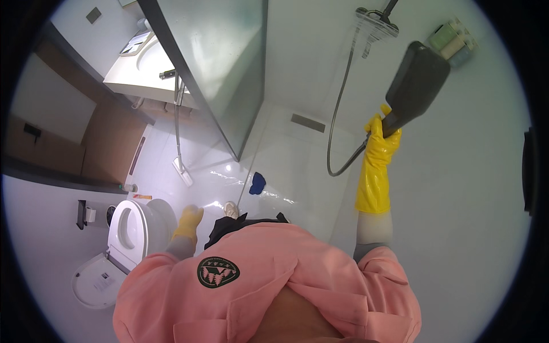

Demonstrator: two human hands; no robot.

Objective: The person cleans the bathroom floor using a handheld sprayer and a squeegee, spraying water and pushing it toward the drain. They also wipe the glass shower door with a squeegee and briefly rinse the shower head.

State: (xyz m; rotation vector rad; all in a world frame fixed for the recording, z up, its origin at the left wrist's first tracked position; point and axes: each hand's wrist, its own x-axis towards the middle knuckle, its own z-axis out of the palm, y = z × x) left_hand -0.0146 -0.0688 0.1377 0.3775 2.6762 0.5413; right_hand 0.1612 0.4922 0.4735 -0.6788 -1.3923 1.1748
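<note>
My right hand (384, 128), in a yellow rubber glove, grips the handle of a dark hand shower (418, 81), held up at the right wall. Its flexible metal hose (339, 111) hangs in a loop from the shower mixer (377, 21). Below three bottles (453, 45) on a wall holder, the shower head partly overlaps them in view. My left hand (190, 216), also in a yellow glove, hangs low beside the toilet (131, 227); whether it holds anything is unclear. A dark blue cloth (257, 183) lies on the wet floor ahead of me.
A frosted glass partition (214, 64) stands between the shower area and the washbasin counter (128, 81). A flat mop (183, 171) leans against the counter. A floor drain (308, 123) lies near the far wall. An orange-handled tool (142, 197) and a small bottle (128, 188) are beside the toilet.
</note>
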